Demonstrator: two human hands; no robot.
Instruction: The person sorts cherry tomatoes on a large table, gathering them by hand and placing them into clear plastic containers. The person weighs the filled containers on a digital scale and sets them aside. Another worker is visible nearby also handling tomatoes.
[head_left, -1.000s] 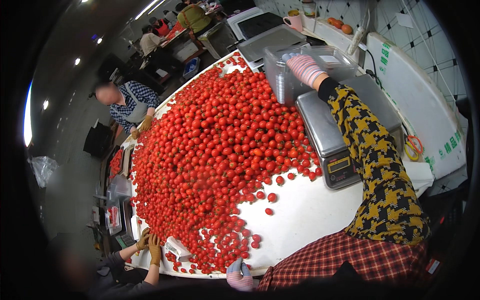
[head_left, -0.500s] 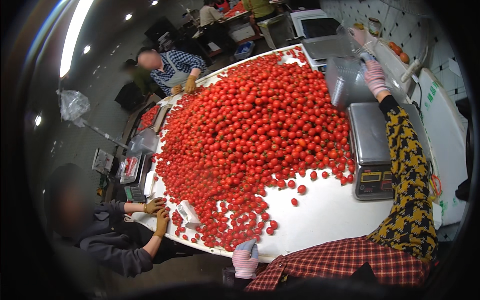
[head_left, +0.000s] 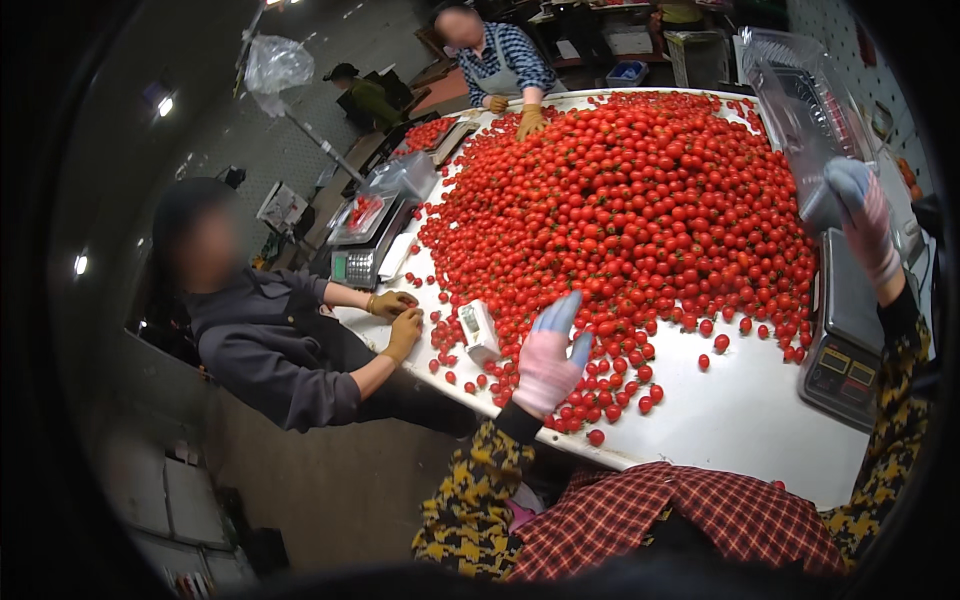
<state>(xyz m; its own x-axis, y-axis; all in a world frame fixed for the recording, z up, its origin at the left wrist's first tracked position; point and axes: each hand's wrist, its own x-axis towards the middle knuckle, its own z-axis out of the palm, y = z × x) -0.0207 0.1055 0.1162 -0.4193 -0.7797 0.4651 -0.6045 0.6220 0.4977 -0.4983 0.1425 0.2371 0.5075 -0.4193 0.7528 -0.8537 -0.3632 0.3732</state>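
My left hand (head_left: 550, 355), in a pink glove with grey-blue fingertips, is raised over the near edge of the cherry tomato pile (head_left: 620, 210). Its fingers are stretched out with nothing in them. At the right, my right hand (head_left: 868, 225), gloved alike, has its fingers closed at the lower end of a clear plastic container (head_left: 800, 85); blur hides the exact grip. A scale (head_left: 850, 330) with a steel top stands just below that hand. Several loose tomatoes lie on the white table (head_left: 720, 420) in front of me.
Across the corner at left, a co-worker's gloved hands (head_left: 400, 325) are at the table edge, near a small white box (head_left: 478, 332). Another co-worker's gloved hand (head_left: 531, 122) touches the pile's far side. A second scale (head_left: 370, 250) stands at left.
My view has turned left. My left hand has risen from the table's near edge to above the tomatoes, its fingers spread. My right hand has drawn back from the clear containers, with clear plastic at its fingers.
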